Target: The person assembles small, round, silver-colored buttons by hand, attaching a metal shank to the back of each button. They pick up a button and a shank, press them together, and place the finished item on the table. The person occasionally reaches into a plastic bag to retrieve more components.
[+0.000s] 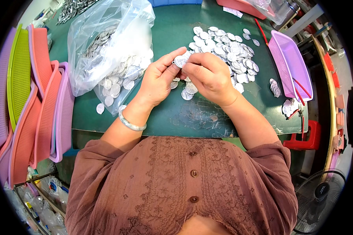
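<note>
Between my two hands is a round silver medallion (180, 61) with a small loop at its edge. My left hand (159, 76) pinches it between thumb and forefinger. The fingers of my right hand (210, 76) are bent against its right edge, partly covering it. Beneath my hands lie a few more medallions (191, 88) on the green table. A large heap of medallions (235, 51) spreads beyond my right hand. To the left, a clear plastic bag (106, 51) lies with its mouth toward me, many medallions in it and some spilling out.
Stacked plastic baskets (43, 105) in pink, green and purple stand at the left. A purple basket (276, 51) sits at the table's right edge, by red sticks (261, 31) and small stacks of medallions (275, 88). A red stool (308, 137) and a fan (321, 192) are lower right.
</note>
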The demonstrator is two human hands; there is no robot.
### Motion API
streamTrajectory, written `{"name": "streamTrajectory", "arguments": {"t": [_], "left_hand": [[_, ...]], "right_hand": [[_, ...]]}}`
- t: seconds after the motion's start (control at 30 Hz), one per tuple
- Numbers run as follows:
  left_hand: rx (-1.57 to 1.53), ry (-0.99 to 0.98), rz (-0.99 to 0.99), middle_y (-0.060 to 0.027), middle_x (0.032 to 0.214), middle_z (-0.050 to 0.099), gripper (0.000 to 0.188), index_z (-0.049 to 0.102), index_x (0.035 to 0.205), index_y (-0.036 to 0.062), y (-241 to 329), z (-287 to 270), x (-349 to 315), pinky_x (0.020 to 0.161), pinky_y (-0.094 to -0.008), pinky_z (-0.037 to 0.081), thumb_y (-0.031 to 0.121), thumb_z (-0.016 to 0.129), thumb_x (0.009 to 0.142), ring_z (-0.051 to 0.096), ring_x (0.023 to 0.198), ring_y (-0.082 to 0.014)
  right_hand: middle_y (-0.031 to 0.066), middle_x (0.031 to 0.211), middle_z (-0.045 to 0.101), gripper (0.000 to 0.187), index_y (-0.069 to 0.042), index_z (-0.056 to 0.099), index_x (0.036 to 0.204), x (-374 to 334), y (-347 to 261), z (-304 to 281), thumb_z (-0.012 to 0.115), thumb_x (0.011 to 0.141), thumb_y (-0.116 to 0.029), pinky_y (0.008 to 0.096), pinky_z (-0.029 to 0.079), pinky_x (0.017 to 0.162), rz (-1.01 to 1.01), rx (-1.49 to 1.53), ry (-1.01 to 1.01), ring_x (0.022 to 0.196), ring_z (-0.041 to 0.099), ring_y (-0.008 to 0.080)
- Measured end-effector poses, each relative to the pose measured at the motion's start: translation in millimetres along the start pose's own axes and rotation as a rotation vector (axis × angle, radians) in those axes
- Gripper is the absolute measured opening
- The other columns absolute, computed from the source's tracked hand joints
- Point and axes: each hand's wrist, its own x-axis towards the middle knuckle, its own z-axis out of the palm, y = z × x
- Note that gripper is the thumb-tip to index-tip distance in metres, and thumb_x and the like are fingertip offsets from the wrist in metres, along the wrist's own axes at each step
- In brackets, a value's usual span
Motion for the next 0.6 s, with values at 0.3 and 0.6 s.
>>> {"name": "streamTrajectory", "arguments": {"t": [0.3,0.6], "left_hand": [[0.01,0.017,0.012,-0.0087,0.09,0.059,0.031,0.047,0.116,-0.0013,7.0,3.8,-2.6,0.071,-0.0241,0.045,0.004,0.043,0.086,0.056,0.076,-0.012],[0.053,0.078,-0.041,-0.0084,0.078,0.061,0.022,0.055,0.102,-0.001,6.7,3.2,-2.5,0.058,-0.0229,0.045,0.01,0.042,0.088,0.057,0.064,-0.0117]], "right_hand": [[0.0078,0.075,0.055,0.014,-0.004,0.056,0.077,-0.7,6.7,-4.3,0.061,0.066,0.004,0.0287,0.045,0.055,0.287,0.208,0.048,0.065,0.055,0.0219],[0.0075,0.074,0.056,0.011,-0.002,0.056,0.077,-5.0,9.8,-2.2,0.06,0.069,0.005,0.0262,0.044,0.058,0.413,0.371,0.003,0.066,0.055,0.0188]]}}
